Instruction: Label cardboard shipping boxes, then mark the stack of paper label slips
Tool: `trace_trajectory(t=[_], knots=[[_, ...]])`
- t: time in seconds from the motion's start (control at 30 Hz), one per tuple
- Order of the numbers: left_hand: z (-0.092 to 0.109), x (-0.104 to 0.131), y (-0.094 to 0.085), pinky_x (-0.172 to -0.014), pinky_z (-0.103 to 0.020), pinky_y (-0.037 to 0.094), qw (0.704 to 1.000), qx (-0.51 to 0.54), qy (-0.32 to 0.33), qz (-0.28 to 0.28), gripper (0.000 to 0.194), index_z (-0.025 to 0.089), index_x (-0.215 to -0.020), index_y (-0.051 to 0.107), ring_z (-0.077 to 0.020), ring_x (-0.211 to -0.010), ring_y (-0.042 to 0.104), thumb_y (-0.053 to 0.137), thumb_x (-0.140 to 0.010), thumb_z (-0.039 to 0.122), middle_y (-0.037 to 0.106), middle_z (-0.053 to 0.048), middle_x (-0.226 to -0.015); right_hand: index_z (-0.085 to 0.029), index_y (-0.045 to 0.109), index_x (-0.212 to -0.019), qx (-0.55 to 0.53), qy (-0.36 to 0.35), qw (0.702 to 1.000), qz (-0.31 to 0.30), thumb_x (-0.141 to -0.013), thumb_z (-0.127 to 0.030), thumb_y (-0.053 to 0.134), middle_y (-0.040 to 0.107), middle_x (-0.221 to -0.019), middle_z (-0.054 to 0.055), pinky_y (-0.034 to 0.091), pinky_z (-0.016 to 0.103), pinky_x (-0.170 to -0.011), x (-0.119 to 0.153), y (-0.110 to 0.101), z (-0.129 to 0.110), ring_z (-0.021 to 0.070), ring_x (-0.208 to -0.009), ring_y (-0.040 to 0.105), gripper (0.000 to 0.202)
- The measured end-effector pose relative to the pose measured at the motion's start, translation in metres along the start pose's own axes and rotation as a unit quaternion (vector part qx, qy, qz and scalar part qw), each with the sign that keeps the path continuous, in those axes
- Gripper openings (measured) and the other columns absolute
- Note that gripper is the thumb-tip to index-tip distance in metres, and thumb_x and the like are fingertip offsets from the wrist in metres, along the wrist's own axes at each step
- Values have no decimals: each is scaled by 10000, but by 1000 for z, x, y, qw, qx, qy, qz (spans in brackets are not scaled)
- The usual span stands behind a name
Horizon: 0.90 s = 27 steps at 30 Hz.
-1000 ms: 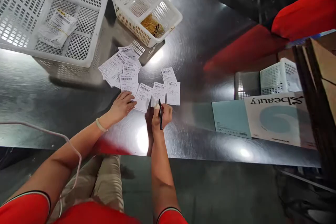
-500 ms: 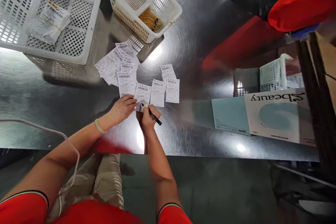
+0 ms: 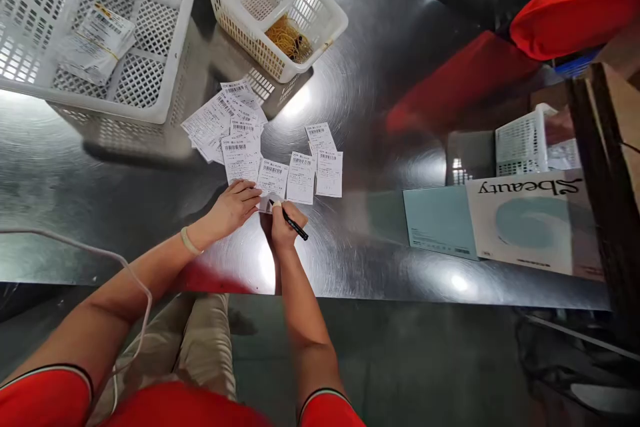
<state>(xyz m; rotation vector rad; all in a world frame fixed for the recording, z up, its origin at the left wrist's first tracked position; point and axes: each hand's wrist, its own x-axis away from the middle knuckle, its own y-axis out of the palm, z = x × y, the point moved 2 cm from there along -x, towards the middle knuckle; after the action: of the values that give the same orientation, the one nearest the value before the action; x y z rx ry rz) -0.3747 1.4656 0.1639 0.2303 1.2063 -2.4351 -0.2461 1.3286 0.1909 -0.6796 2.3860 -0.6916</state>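
My right hand [image 3: 286,221] is closed around a black pen [image 3: 296,224], its tip at the lower part of a printed slip [image 3: 273,177] on the metal table [image 3: 360,240]. My left hand [image 3: 234,208] lies palm down with its fingers spread a little, the fingertips at the left edge of that slip and just below another slip [image 3: 241,155]. Overlapping slips [image 3: 207,121] are piled up and to the left. To the right lie a single slip [image 3: 301,177] and two overlapping ones [image 3: 329,175].
A large white basket [image 3: 173,60] with bagged papers [image 3: 100,43] stands at upper left. Beside it, a smaller basket [image 3: 280,70] holds yellow bands [image 3: 287,39]. Flat boxes [image 3: 440,221] lie at right, near another white basket [image 3: 520,141]. A cable [image 3: 100,241] crosses my left arm.
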Motion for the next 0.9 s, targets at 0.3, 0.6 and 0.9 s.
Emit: trace_trajectory(t=[0.3, 0.6, 0.9], knots=[[-1, 0, 1, -1235, -637, 592, 1000, 4, 8, 4, 241, 179, -1237, 879, -358, -1395, 726, 675, -1110, 160, 854, -157, -1358, -272, 374, -610, 26, 37, 999, 14, -1164, -511, 509, 388, -570, -41, 357, 300, -565, 1, -1, 1, 127, -549, 380, 618], [-2, 0, 0, -1230, -652, 589, 1000, 5, 2, 3, 246, 192, -1235, 889, -363, -1380, 732, 681, -1107, 165, 856, -149, -1361, -275, 418, -602, 25, 28, 999, 14, -1145, -462, 524, 357, -577, -40, 364, 303, -565, 4, -1, 6, 145, -561, 372, 584], [-3, 1, 1, -1254, -638, 583, 1000, 8, 0, 8, 256, 205, -1271, 887, -353, -1414, 723, 701, -1103, 150, 852, -144, -1378, -288, 306, -621, 7, -49, 997, 52, -1133, -351, 557, 353, -551, -59, 305, 305, -534, 2, -3, -1, 122, -512, 321, 573]])
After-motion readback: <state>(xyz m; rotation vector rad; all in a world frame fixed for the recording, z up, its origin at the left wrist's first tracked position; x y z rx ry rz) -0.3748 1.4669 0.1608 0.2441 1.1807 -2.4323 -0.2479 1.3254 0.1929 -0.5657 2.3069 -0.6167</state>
